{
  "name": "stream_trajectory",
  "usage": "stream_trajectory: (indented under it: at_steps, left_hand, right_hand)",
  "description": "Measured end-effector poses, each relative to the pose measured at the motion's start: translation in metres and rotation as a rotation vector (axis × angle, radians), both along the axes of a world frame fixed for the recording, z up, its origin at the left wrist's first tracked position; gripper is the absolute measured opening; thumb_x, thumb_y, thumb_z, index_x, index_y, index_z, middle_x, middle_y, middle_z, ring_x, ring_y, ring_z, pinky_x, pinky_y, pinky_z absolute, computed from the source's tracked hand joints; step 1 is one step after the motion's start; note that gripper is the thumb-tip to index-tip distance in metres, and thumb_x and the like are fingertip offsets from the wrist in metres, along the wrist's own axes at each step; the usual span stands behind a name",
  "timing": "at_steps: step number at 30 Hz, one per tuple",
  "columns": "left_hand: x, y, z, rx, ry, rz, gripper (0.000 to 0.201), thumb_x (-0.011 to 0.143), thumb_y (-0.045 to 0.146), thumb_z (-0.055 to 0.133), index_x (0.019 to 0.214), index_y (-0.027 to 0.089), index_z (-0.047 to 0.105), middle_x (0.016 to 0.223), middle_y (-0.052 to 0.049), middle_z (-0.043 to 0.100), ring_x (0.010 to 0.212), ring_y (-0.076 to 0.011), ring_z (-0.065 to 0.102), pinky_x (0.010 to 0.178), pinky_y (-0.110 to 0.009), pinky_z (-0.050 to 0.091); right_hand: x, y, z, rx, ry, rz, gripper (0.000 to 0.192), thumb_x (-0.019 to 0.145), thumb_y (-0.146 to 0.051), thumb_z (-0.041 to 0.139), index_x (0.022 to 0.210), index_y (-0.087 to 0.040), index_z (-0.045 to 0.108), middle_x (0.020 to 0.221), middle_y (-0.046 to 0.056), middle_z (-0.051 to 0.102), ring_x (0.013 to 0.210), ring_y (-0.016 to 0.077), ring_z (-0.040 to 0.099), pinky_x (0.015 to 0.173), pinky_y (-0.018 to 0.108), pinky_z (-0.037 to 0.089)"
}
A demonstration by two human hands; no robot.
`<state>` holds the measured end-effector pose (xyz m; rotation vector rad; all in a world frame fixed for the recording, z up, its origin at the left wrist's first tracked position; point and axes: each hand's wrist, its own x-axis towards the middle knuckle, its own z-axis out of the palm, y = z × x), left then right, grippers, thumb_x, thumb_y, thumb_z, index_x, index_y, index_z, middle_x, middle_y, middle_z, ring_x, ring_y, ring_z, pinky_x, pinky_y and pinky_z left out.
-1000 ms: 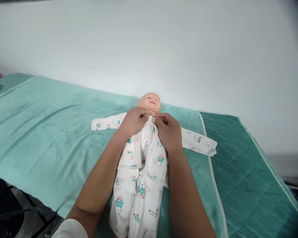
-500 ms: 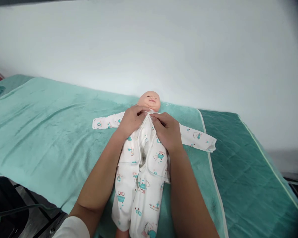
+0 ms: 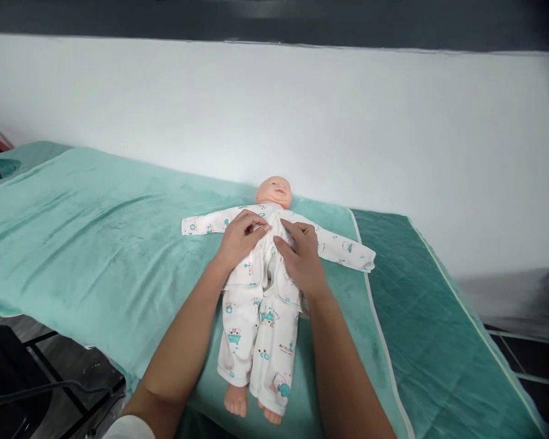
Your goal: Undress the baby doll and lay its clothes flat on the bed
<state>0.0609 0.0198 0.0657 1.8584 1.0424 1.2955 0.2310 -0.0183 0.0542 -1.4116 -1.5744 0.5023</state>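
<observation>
A baby doll (image 3: 274, 192) lies face up, arms spread wide, dressed in a white printed jacket (image 3: 243, 275) and matching trousers (image 3: 274, 341). The jacket's front edges meet near the neck and part lower down, over the belly. My left hand (image 3: 243, 239) is closed at the chest, thumb and forefinger pinching the jacket's front edge. Opposite it, my right hand (image 3: 304, 256) rests on the jacket front with thumb and forefinger apart. Bare doll feet (image 3: 236, 400) stick out of the trouser legs.
Under the doll is a light green blanket (image 3: 96, 225), with a darker green quilted cover (image 3: 430, 317) to the right. A white wall (image 3: 274, 110) stands behind. At lower left are a black object (image 3: 13, 372) and a cable (image 3: 50, 385).
Both hands have moved down from the collar to the chest. My right thumb and forefinger have spread apart. The view has tilted up, showing more wall and the doll's feet.
</observation>
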Motion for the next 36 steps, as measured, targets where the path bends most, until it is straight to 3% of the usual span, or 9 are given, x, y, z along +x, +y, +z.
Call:
stream_trajectory:
  at_steps: [6, 11, 15, 18, 22, 26, 36]
  left_hand:
    - [0.002, 0.001, 0.005, -0.050, 0.073, 0.016, 0.007, 0.085, 0.024, 0.068, 0.083, 0.020, 0.063, 0.086, 0.001, 0.059, 0.070, -0.0113, 0.045, 0.069, -0.026, 0.039]
    - [0.002, 0.001, 0.009, -0.062, 0.112, -0.001, 0.011, 0.086, 0.022, 0.064, 0.078, 0.019, 0.058, 0.081, 0.001, 0.058, 0.071, -0.0120, 0.046, 0.069, -0.027, 0.038]
    - [0.002, 0.002, 0.009, -0.102, 0.109, 0.002, 0.012, 0.087, 0.024, 0.063, 0.078, 0.018, 0.058, 0.077, 0.001, 0.059, 0.070, -0.0120, 0.049, 0.068, -0.027, 0.038]
    - [0.003, 0.002, 0.009, -0.140, 0.043, 0.012, 0.012, 0.088, 0.028, 0.062, 0.081, 0.018, 0.060, 0.076, 0.001, 0.060, 0.070, -0.0119, 0.050, 0.067, -0.026, 0.038]
    - [0.005, -0.002, 0.012, -0.236, -0.148, -0.071, 0.018, 0.087, 0.035, 0.064, 0.083, 0.018, 0.059, 0.068, 0.003, 0.055, 0.063, -0.0102, 0.049, 0.063, -0.025, 0.038]
    - [0.008, -0.008, 0.017, -0.346, -0.260, -0.185, 0.023, 0.086, 0.040, 0.066, 0.087, 0.018, 0.059, 0.063, 0.003, 0.057, 0.058, -0.0088, 0.051, 0.059, -0.023, 0.039]
    - [0.007, -0.010, 0.014, -0.437, -0.188, -0.207, 0.021, 0.087, 0.038, 0.064, 0.085, 0.018, 0.062, 0.058, 0.004, 0.056, 0.049, -0.0070, 0.047, 0.051, -0.021, 0.036]
  right_hand:
    - [-0.009, -0.005, 0.007, 0.141, -0.115, -0.209, 0.021, 0.087, -0.039, 0.062, 0.099, -0.022, 0.064, 0.102, 0.007, 0.060, 0.096, 0.0236, 0.056, 0.085, 0.039, 0.046]
    - [-0.013, -0.008, 0.023, -0.056, -0.293, -0.203, 0.022, 0.087, -0.044, 0.061, 0.087, -0.023, 0.056, 0.085, 0.003, 0.063, 0.075, 0.0204, 0.056, 0.068, 0.033, 0.039]
    - [-0.010, -0.011, 0.036, -0.205, -0.334, -0.178, 0.016, 0.088, -0.035, 0.056, 0.078, -0.023, 0.055, 0.075, 0.002, 0.065, 0.070, 0.0201, 0.056, 0.065, 0.033, 0.035]
    - [-0.003, -0.011, 0.039, -0.260, -0.223, -0.145, 0.014, 0.086, -0.032, 0.057, 0.075, -0.023, 0.058, 0.071, 0.002, 0.065, 0.067, 0.0189, 0.056, 0.064, 0.032, 0.036]
    - [0.005, -0.008, 0.037, -0.328, 0.129, -0.040, 0.017, 0.083, -0.039, 0.062, 0.080, -0.022, 0.064, 0.063, -0.003, 0.057, 0.055, 0.0133, 0.048, 0.053, 0.028, 0.035]
    - [-0.001, -0.005, 0.033, -0.250, 0.385, 0.013, 0.020, 0.081, -0.041, 0.068, 0.084, -0.021, 0.066, 0.063, -0.004, 0.056, 0.055, 0.0111, 0.046, 0.050, 0.025, 0.034]
    - [-0.010, -0.012, 0.017, -0.218, 0.528, -0.028, 0.030, 0.077, -0.042, 0.076, 0.096, -0.020, 0.073, 0.078, 0.000, 0.067, 0.068, 0.0131, 0.056, 0.063, 0.027, 0.044]
